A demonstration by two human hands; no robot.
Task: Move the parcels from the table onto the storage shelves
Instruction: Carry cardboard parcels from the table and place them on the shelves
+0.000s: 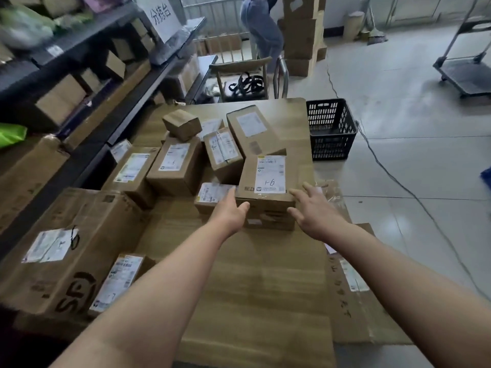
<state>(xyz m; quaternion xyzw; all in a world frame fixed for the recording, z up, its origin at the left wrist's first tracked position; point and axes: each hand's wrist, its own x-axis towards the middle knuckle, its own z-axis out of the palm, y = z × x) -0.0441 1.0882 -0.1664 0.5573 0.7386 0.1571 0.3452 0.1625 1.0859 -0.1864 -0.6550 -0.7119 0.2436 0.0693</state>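
**A:** Your parcel marked "1-9" (265,181) lies flat on the table (252,288), label up, at the near edge of the pile.

**B:** Your left hand (230,211) is at its near left corner. Your thumb lies against the front face, and your fingers run straight along the left side, close together.

**A:** Your right hand (314,212) is at the parcel's right side with its fingers (309,187) spread wide. Your forefinger tip meets the top right edge, but I cannot tell whether your palm touches the cardboard.

**B:** Neither hand of yours curls round it.

**A:** The other parcels (175,166) crowd behind it and to your left, and a big carton (71,248) sits at the table's left edge.

**B:** The storage shelves (127,107) run along your left and hold boxes. A black crate (330,128) stands on the floor just beside the table's far right corner, and another person (263,30) stands at the back of the room.
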